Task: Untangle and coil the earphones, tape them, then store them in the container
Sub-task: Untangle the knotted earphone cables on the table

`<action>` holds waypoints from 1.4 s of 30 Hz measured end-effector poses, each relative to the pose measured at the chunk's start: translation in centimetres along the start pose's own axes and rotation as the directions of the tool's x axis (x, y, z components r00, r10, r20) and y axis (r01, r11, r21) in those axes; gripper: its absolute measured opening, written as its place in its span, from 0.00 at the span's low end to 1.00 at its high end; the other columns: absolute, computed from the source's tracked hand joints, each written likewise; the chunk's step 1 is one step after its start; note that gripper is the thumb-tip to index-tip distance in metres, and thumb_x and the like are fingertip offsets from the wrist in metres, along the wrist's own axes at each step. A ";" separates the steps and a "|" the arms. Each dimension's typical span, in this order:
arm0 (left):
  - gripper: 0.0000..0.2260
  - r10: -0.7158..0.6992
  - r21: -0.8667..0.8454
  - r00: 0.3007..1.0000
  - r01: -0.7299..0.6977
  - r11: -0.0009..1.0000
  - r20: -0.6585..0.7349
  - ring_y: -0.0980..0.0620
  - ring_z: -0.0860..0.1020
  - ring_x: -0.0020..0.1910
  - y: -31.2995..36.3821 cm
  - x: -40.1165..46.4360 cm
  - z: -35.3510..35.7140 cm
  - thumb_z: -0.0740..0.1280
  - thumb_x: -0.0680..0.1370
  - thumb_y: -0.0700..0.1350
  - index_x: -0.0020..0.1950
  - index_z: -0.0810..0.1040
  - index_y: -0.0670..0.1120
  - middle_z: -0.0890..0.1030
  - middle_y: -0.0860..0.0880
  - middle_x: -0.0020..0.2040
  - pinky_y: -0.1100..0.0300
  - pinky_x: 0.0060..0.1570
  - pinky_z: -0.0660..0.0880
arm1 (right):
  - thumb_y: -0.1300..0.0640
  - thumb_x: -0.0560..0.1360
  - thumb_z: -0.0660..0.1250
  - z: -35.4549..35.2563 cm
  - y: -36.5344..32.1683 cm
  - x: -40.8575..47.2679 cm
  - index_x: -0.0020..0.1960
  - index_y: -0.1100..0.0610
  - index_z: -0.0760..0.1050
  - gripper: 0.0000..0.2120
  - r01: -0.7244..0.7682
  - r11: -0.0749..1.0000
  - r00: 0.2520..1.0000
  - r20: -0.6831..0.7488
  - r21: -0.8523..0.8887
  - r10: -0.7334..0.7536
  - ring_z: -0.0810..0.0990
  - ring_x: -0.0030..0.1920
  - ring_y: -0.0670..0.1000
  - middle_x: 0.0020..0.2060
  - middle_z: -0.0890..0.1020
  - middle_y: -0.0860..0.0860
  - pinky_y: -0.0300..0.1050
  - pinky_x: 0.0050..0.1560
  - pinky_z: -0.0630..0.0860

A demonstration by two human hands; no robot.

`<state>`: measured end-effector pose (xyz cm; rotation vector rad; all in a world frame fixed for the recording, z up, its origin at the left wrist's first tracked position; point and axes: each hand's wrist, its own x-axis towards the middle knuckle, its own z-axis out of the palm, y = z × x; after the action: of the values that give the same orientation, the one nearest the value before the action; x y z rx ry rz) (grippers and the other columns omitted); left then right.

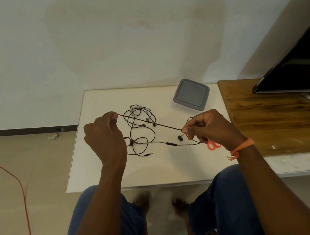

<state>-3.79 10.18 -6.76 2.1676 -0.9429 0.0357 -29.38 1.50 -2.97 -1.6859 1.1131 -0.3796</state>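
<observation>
Black earphones (142, 132) lie in a loose tangle on the white table (168, 166), with their plug near the front. My left hand (105, 139) pinches one end of a cable stretch above the table. My right hand (208, 128) pinches the other end, so the cable (151, 122) runs taut between both hands. An earbud (180, 138) hangs just below my right fingers. The grey lidded container (191, 94) sits at the back right of the table, apart from both hands.
Orange scissors (213, 145) lie on the table partly under my right hand. A wooden surface (280, 118) with a dark screen (301, 66) adjoins on the right. An orange cord (23, 193) runs across the floor at left. My knees and feet show below the table edge.
</observation>
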 end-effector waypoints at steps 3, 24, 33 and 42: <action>0.09 -0.026 0.047 0.999 0.024 0.999 0.035 0.40 0.74 0.49 0.8 -0.4 -0.3 0.62 0.83 0.43 0.54 0.82 0.47 0.84 0.47 0.44 0.53 0.45 0.61 | 0.55 0.74 0.72 -0.2 -0.8 0.0 0.45 0.56 0.84 0.05 0.016 0.999 0.998 -0.053 -0.037 -0.018 0.76 0.29 0.48 0.31 0.83 0.50 0.41 0.31 0.74; 0.08 0.323 -0.548 0.943 -0.232 0.804 0.075 0.57 0.78 0.40 9.6 2.6 -8.3 0.65 0.80 0.43 0.50 0.85 0.46 0.81 0.55 0.40 0.63 0.45 0.72 | 0.54 0.76 0.69 -1.1 -9.4 -0.6 0.48 0.61 0.83 0.10 0.202 0.964 0.978 0.008 0.174 -0.207 0.68 0.27 0.49 0.29 0.75 0.52 0.40 0.27 0.65; 0.10 0.531 -0.011 0.839 -0.536 0.844 -0.116 0.44 0.70 0.39 7.5 6.0 -10.5 0.64 0.82 0.49 0.49 0.84 0.48 0.80 0.48 0.36 0.54 0.40 0.62 | 0.52 0.79 0.66 -0.5 -7.2 -1.0 0.44 0.58 0.83 0.12 0.131 0.990 0.991 -0.029 0.043 -0.129 0.68 0.28 0.46 0.28 0.71 0.52 0.36 0.30 0.67; 0.07 0.272 -0.186 0.923 -0.228 0.956 0.270 0.49 0.79 0.39 5.9 3.4 -7.0 0.66 0.79 0.46 0.45 0.83 0.48 0.82 0.52 0.37 0.58 0.41 0.70 | 0.54 0.81 0.61 0.3 -8.0 -0.5 0.44 0.59 0.75 0.11 0.080 0.716 0.996 -0.088 0.693 -0.026 0.57 0.24 0.44 0.28 0.62 0.49 0.38 0.26 0.53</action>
<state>-3.35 10.04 2.96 1.9309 -1.3454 -0.2338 -25.49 2.41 4.01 -1.0240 0.8139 -0.7964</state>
